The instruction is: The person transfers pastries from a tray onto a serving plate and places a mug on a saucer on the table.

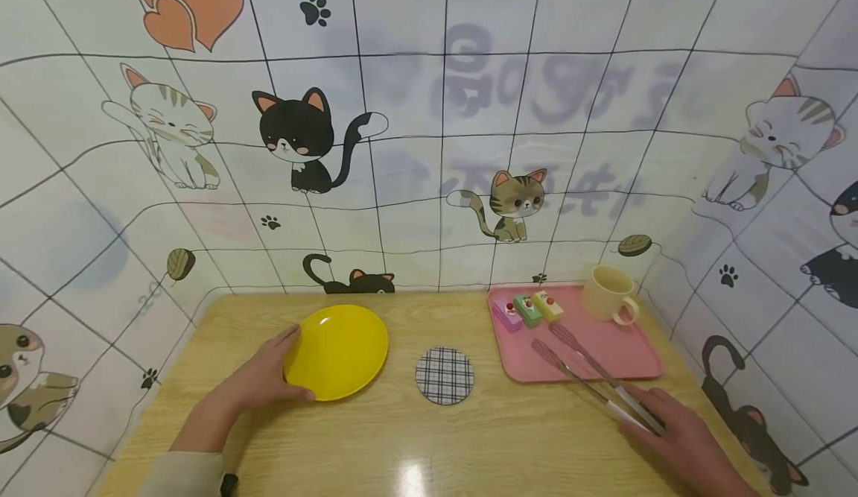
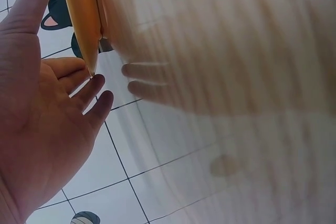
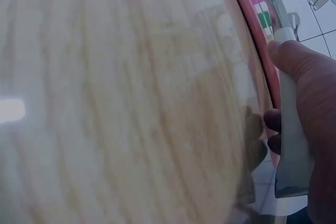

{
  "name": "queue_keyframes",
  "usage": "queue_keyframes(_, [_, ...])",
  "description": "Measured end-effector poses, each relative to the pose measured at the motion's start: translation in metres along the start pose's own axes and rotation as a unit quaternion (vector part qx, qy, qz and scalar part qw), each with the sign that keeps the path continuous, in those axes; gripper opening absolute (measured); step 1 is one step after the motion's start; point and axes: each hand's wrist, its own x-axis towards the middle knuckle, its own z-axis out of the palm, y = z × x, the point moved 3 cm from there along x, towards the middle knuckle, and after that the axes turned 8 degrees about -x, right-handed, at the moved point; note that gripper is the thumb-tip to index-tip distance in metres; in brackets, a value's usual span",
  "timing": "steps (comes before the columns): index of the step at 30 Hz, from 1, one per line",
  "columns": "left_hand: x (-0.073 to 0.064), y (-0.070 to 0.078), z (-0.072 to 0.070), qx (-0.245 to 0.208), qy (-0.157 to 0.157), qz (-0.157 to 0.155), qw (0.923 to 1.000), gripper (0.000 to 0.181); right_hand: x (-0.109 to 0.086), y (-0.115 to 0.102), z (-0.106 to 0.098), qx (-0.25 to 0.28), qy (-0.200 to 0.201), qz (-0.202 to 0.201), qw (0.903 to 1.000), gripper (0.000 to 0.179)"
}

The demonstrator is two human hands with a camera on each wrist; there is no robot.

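At the left of the table, my left hand holds a round yellow plate by its left rim, with the thumb at the near side and the fingers farther up. In the left wrist view the plate's edge meets the fingertips. At the right, my right hand grips metal tongs by their pale handles. Their two tips are spread apart over a pink tray, pointing towards small cake-shaped pieces: purple, green and yellow. Nothing is between the tips.
A cream mug stands at the tray's back right corner, its handle facing right. Between plate and tray lies a round checked coaster. Cat-patterned tiled walls enclose the wooden table at the back and both sides.
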Motion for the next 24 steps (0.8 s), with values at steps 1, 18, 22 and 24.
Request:
queue_keyframes(1, [0.000,0.000,0.000,0.001,-0.001,-0.002,1.0000,0.132,0.000,-0.001,-0.001,0.001,0.006,-0.001,1.0000,0.076])
queue_keyframes(18, [-0.001,-0.003,-0.001,-0.003,-0.005,-0.016,0.9999,0.133,0.016,-0.007,-0.011,-0.019,0.126,-0.011,0.9918,0.067])
queue_keyframes(22, [0.000,-0.004,-0.001,0.000,-0.007,-0.017,0.9998,0.133,0.018,-0.009,-0.013,-0.026,0.119,0.004,0.9925,0.069])
queue_keyframes(24, [0.000,-0.004,-0.002,-0.001,-0.009,-0.018,0.9998,0.133,0.020,-0.012,-0.014,-0.027,0.117,0.005,0.9928,0.069])
